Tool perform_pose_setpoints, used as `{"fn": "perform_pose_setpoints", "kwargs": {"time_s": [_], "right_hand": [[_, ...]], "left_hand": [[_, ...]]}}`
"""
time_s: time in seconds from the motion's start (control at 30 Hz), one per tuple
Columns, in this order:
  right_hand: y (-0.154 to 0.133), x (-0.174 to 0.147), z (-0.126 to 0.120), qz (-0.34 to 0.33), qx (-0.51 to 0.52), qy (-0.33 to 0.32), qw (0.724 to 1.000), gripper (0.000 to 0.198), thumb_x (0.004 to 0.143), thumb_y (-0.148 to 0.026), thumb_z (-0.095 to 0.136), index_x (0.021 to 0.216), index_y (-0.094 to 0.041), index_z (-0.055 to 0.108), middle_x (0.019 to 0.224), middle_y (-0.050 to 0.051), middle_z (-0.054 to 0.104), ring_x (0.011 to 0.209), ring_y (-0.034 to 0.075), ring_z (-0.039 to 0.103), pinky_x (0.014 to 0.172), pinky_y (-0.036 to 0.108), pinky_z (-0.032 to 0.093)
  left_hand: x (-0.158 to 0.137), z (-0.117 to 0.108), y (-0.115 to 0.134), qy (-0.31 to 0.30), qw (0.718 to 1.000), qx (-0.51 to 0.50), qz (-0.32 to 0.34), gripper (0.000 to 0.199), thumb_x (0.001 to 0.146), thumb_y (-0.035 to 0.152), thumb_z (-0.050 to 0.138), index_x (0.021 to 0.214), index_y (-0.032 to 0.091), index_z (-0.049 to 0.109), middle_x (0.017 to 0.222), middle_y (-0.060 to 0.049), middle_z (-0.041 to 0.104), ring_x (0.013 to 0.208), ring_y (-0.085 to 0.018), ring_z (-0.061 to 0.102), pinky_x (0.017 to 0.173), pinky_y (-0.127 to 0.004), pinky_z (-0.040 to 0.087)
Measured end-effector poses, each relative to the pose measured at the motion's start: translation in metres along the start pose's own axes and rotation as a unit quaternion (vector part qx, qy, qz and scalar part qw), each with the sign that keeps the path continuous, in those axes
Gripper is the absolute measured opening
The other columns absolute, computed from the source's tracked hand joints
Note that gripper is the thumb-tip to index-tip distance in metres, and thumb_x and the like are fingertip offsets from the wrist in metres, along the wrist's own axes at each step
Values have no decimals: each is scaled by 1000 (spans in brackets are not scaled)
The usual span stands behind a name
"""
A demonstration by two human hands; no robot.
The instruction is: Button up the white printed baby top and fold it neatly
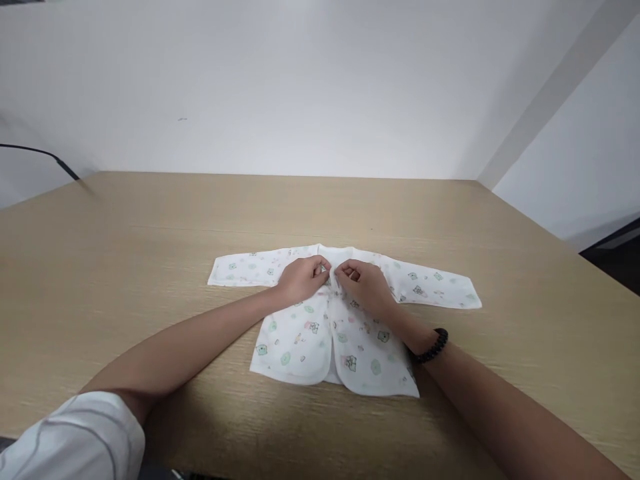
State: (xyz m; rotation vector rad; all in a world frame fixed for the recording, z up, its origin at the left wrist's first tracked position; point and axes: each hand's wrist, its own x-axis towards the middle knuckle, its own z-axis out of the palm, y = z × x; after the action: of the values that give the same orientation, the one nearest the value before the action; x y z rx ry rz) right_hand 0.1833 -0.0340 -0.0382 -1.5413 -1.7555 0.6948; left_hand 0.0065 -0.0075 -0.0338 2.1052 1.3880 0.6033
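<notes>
A small white baby jacket (295, 347) with green and pink animal prints lies spread flat, its sleeves stretched out to both sides. At the top of its front opening, just below the collar, my left hand (304, 277) pinches the left front edge. My right hand (366, 283) pinches the facing edge a short way to the right. The fingertips of both hands nearly meet. Whether they grip a tie, a snap or only cloth is hidden. Below the hands the two front panels lie side by side, with a narrow gap widening at the hem.
The jacket rests on a light wooden table (150, 247) against a white wall (300, 93). A black cable (60, 162) comes in at the far left. Part of a dark object (617, 253) shows at the right edge. My right wrist wears a black beaded bracelet (434, 347).
</notes>
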Motion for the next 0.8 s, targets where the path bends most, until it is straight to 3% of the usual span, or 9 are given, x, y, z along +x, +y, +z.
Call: {"fn": "perform_pose_setpoints", "kwargs": {"time_s": [0.47,0.63,0.8], "right_hand": [[1,1,1,18,28,-5,999,10,76,-25,62,84,-22,68,73,-1,67,61,14,57,52,24,40],[1,5,2,-15,-24,-5,1000,5,74,-22,61,78,-21,65,72,-1,66,66,14,59,62,26,41],[-3,5,3,-28,-89,-7,996,4,76,-22,58,77,-22,63,74,-2,68,67,14,59,61,26,38]], "left_hand": [[0,1,-6,3,998,12,56,19,90,30,48,91,23,66,59,3,52,57,-15,50,54,-25,32],[0,0,-5,6,999,12,45,18,88,31,50,90,23,67,60,3,53,58,-15,51,54,-25,32],[-1,-1,1,8,999,22,31,26,91,34,45,83,20,66,63,0,60,59,-16,54,54,-27,33]]}}
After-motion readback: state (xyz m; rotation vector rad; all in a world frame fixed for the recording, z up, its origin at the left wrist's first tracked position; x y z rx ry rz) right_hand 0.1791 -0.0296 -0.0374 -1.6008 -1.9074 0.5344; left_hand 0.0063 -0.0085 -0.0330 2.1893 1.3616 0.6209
